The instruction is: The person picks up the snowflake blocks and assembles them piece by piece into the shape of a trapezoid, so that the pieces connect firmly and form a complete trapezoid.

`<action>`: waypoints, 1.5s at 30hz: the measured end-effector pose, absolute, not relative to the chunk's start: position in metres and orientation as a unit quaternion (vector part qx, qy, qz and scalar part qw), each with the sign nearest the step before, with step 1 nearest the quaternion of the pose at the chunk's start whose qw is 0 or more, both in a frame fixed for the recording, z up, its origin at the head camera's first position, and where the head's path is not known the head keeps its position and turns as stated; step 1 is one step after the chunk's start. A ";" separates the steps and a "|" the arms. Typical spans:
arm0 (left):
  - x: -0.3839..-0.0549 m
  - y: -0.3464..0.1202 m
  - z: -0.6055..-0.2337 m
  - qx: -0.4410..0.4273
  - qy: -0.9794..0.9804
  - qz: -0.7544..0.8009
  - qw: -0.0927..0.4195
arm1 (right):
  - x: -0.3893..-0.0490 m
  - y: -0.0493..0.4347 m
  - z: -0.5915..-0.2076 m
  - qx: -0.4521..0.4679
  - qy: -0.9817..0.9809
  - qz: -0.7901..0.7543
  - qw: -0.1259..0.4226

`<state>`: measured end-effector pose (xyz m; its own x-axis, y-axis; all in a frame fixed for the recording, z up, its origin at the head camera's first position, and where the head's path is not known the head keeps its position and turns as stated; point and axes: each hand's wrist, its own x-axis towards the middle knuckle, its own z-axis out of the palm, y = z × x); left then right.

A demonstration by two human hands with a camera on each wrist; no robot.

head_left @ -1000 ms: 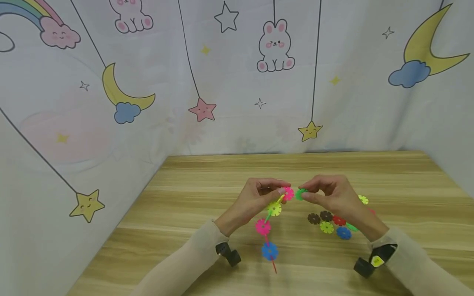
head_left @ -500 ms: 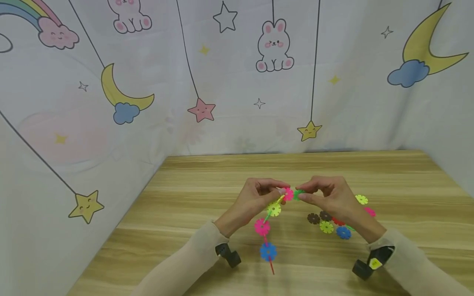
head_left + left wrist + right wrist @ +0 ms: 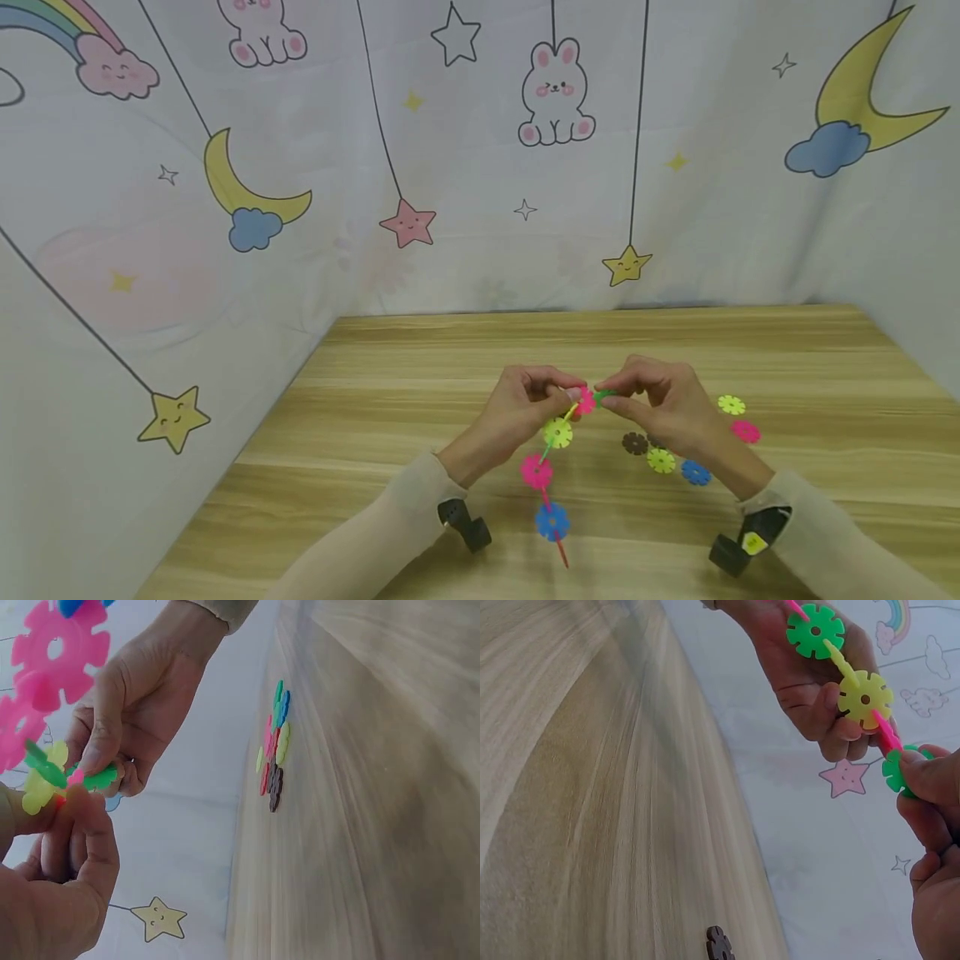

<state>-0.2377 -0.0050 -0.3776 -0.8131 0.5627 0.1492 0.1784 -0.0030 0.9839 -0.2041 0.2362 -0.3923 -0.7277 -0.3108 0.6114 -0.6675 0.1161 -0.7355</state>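
My left hand (image 3: 517,412) pinches the pink notched snowflake disc (image 3: 586,400) at the upper end of a linked chain. Below it hang a yellow disc (image 3: 558,433), another pink disc and a blue disc (image 3: 552,522), joined by discs seen edge-on, with a red one lowest. Between thumb and fingers, my right hand (image 3: 663,396) pinches a green disc (image 3: 603,397), nearly edge-on and meeting the pink one. The right wrist view shows the green disc (image 3: 900,772) against the pink disc's edge (image 3: 886,732); how deep their slots sit is hidden by fingertips.
Loose discs lie on the wooden table under and beside my right hand: brown (image 3: 634,443), yellow (image 3: 661,461), blue (image 3: 696,472), pink (image 3: 746,431) and others partly hidden. A printed white curtain (image 3: 480,167) stands behind the table.
My right hand has moved left, bringing the green disc from a gap up to the pink disc and turning it more edge-on. The chain has dropped slightly.
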 end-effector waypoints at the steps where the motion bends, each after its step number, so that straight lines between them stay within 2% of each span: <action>1: -0.237 -0.005 -0.378 0.266 0.689 0.658 0.147 | -0.204 0.236 -0.392 0.335 -0.732 0.572 0.158; 17: -0.229 0.002 -0.380 0.247 0.683 0.667 0.166 | -0.201 0.229 -0.395 0.340 -0.727 0.570 0.177; 25: -0.232 -0.003 -0.376 0.249 0.699 0.654 0.148 | -0.201 0.229 -0.390 0.332 -0.753 0.529 0.205; 33: -0.234 -0.005 -0.375 0.234 0.702 0.654 0.154 | -0.199 0.232 -0.390 0.311 -0.765 0.525 0.205; 40: -0.235 -0.004 -0.376 0.269 0.720 0.625 0.138 | -0.202 0.235 -0.392 0.295 -0.758 0.549 0.193; 45: -0.234 -0.002 -0.374 0.278 0.717 0.622 0.147 | -0.202 0.230 -0.394 0.297 -0.744 0.564 0.199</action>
